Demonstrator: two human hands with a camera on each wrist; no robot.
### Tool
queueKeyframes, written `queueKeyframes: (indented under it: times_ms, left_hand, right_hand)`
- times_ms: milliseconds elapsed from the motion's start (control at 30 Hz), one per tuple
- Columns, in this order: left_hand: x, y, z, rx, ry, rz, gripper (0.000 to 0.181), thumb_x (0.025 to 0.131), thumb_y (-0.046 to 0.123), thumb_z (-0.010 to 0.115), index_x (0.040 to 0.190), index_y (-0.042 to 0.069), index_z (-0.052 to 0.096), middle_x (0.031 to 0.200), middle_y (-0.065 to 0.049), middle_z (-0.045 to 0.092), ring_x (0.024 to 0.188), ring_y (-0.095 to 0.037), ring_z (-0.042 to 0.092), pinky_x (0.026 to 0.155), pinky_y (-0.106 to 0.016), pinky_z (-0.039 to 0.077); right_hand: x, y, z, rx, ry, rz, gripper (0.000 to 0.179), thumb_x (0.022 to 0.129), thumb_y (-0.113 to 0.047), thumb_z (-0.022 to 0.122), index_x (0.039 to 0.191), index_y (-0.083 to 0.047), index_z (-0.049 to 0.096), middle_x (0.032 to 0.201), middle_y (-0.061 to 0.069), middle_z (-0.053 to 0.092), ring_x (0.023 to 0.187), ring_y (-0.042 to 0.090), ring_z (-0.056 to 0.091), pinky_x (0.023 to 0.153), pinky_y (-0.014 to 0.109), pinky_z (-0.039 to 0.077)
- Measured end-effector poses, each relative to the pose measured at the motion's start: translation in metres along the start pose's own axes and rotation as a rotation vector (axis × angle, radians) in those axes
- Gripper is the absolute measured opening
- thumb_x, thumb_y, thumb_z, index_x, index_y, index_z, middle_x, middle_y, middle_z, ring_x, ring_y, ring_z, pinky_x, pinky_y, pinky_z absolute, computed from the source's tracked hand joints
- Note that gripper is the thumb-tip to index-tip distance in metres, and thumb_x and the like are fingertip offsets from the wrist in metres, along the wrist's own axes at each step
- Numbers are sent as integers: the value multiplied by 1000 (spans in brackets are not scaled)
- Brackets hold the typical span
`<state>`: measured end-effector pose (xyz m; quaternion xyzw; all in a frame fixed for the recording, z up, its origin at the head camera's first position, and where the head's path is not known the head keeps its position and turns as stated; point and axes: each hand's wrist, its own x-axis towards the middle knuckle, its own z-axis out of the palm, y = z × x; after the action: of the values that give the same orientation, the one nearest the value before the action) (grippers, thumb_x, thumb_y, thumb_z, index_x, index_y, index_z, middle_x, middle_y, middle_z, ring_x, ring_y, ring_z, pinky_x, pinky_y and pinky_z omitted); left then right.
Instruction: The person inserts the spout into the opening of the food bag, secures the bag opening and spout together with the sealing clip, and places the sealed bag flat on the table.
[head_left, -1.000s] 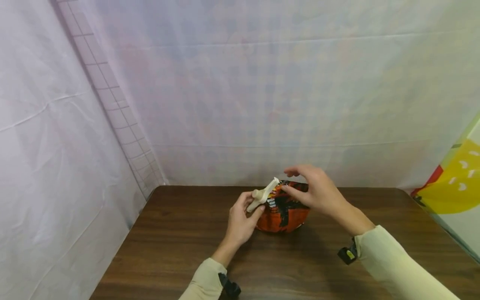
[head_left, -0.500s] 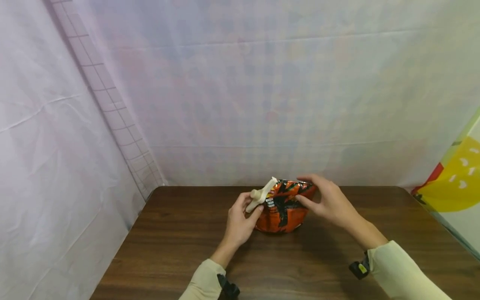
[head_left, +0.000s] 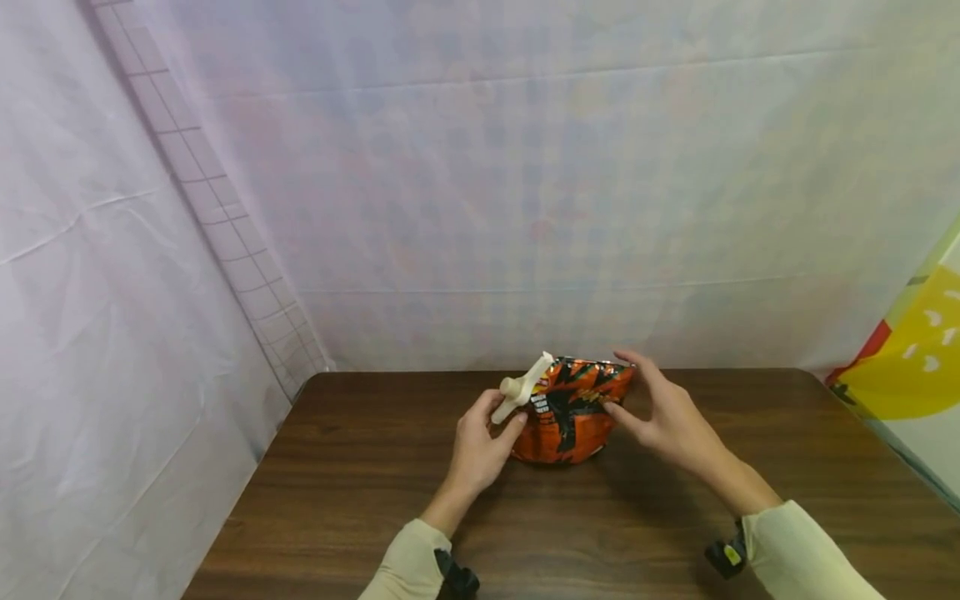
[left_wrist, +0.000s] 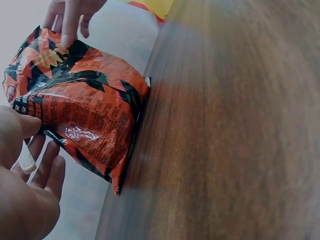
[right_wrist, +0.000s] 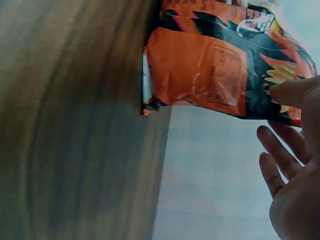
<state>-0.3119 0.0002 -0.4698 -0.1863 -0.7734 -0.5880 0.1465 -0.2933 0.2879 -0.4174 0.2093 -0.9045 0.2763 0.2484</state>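
An orange and black snack bag (head_left: 577, 421) stands upright on the brown table, its crinkled top edge uppermost. A cream bag clip (head_left: 525, 388) with a round knob slants along the bag's upper left side. My left hand (head_left: 480, 446) holds the clip's lower end between thumb and fingers. In the left wrist view, that clip end (left_wrist: 27, 161) shows among the fingers, and the thumb tip lies at the bag's printed front. My right hand (head_left: 667, 417) pinches the bag's upper right corner. The right wrist view shows its thumb on the front and its fingers (right_wrist: 282, 150) partly hidden behind.
The wood-grain table (head_left: 360, 500) reaches back to a pale hanging sheet (head_left: 480, 208). Another white sheet (head_left: 90, 333) hangs at the left. A yellow and red printed panel (head_left: 915, 358) stands beyond the table's right edge.
My right hand has moved right and slightly down, from over the bag's top to its upper right corner, which it now pinches. The left hand and the clip have hardly moved.
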Motion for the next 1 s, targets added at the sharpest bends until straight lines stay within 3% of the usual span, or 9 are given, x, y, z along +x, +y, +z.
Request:
queueKeyframes:
  times_ms: [133, 267, 467, 600, 867, 1000]
  left_hand:
    - [0, 0, -1, 24, 9, 10, 26, 91, 21, 75, 116, 21, 67, 113, 1, 72, 106, -14, 67, 89, -28, 57]
    - [-1, 0, -2, 64, 13, 14, 25, 91, 24, 75, 115, 22, 67, 112, 2, 72, 103, -13, 66, 87, -28, 56]
    - [-2, -2, -2, 94, 20, 16, 23, 91, 26, 75, 113, 24, 68, 109, 4, 73, 99, -12, 66, 85, -28, 54]
    - [-4, -2, -2, 104, 22, 16, 22, 91, 27, 75, 112, 25, 68, 108, 5, 73, 99, -11, 66, 85, -28, 53]
    - [-8, -1, -4, 107, 19, 5, 21, 91, 29, 74, 110, 25, 67, 106, 7, 73, 98, -10, 66, 86, -30, 54]
    - [-10, -1, -8, 82, 21, 17, 18, 92, 27, 73, 109, 24, 67, 104, 5, 73, 87, -11, 68, 76, -28, 58]
  right_hand:
    - [-6, 4, 4, 10, 6, 4, 72, 87, -21, 80, 148, -17, 42, 110, 4, 70, 91, 19, 70, 78, 41, 58]
    - [-13, 8, 10, 39, 18, 16, 57, 88, -18, 79, 137, -12, 51, 107, 0, 69, 87, 14, 69, 75, 31, 59]
    - [-25, 10, 24, 139, 47, 38, 41, 90, -9, 75, 128, -9, 58, 106, 2, 71, 92, 14, 70, 78, 20, 58]
    - [-32, 8, 32, 152, 110, 63, 31, 90, -7, 73, 119, -9, 62, 101, 2, 73, 92, 8, 68, 79, 11, 55]
    - [-39, 3, 40, 153, 209, 60, 29, 88, -3, 75, 114, -8, 65, 99, 6, 75, 90, 6, 68, 77, 11, 55]
    - [-38, -1, 42, 158, 207, 65, 28, 88, -4, 75, 113, -9, 65, 99, 5, 75, 89, 7, 69, 77, 12, 56]
